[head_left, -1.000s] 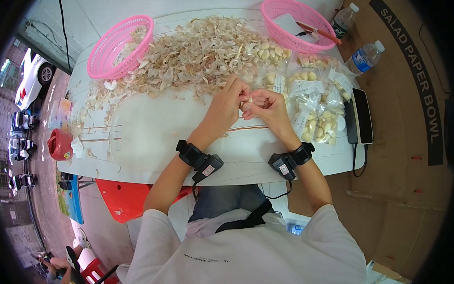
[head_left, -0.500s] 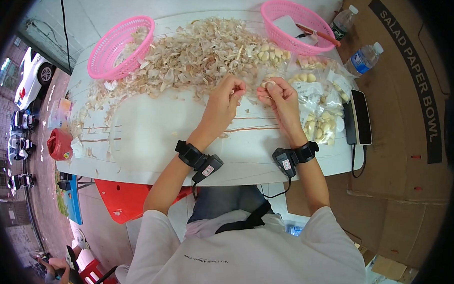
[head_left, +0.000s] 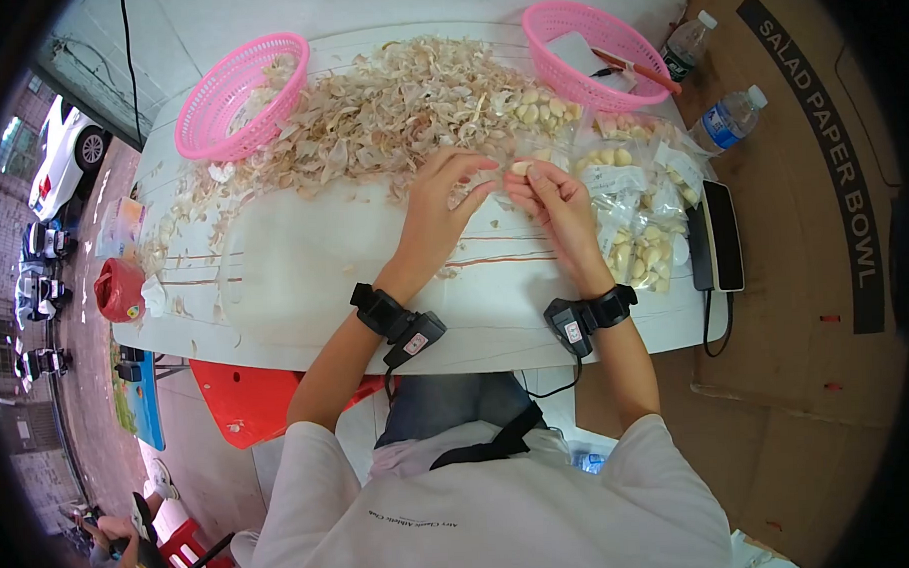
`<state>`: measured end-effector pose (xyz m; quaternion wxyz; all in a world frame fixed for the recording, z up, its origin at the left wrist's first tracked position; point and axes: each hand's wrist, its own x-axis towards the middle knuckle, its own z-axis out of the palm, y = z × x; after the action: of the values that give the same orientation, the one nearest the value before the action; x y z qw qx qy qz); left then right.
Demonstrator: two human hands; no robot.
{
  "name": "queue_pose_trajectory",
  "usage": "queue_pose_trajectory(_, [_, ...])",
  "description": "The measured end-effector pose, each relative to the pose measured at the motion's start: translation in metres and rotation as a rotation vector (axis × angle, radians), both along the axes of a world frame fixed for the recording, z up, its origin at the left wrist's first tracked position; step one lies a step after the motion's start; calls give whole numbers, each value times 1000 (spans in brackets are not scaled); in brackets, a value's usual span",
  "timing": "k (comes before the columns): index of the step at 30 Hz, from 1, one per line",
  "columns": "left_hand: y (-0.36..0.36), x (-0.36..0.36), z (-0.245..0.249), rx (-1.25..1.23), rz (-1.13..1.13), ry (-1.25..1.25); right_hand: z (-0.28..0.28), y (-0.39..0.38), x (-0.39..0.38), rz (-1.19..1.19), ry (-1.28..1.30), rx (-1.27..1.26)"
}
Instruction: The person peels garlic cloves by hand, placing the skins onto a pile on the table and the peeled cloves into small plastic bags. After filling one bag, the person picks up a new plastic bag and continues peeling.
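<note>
Between the thumb and fingers of my right hand (head_left: pixel 555 202) is a pale garlic clove (head_left: pixel 522 168). My left hand (head_left: pixel 444 202) is beside it, thumb and fingers apart, with nothing visible between them. Behind both hands spreads a large heap of dry garlic skins (head_left: pixel 388 111). Peeled cloves (head_left: pixel 547 109) lie at the heap's right end. Clear bags of peeled garlic (head_left: pixel 637 213) are just right of my right hand.
Pink baskets stand at the back left (head_left: pixel 193 105) and back right (head_left: pixel 581 24). Two water bottles (head_left: pixel 731 119), a black phone-like device (head_left: pixel 722 235) and a large cardboard box (head_left: pixel 791 172) are on the right. A red bag (head_left: pixel 119 290) sits at the left edge.
My left fingers have gone from pinched to spread apart. The right hand has shifted slightly left and turned, and the clove in it now shows more clearly.
</note>
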<state>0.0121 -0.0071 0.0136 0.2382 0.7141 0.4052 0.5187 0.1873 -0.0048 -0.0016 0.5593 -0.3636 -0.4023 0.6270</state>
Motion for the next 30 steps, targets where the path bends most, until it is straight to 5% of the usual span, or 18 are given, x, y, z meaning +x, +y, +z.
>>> queue_pose_trajectory(8, [-2, -1, -1, -36, -13, -119, -6, -2, -7, 164, -88, 79])
queue_pose_trajectory(30, [4, -2, -12, -141, -96, -192, -2, -7, -6, 84, -257, 254])
